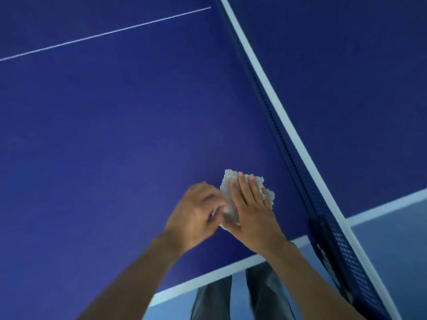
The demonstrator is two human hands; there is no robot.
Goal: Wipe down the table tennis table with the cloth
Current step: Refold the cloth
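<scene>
A small grey-white textured cloth lies bunched on the dark blue table tennis table, near its front edge and close to the net. My right hand lies flat on the cloth with straight fingers. My left hand, blurred, has curled fingers at the cloth's left edge and seems to pinch it. Most of the cloth is hidden under the two hands.
The net with its white top band runs diagonally from the top middle to the lower right. A thin white centre line crosses the far surface. The table's white edge stripe runs below my hands, above my trousered legs and light blue floor.
</scene>
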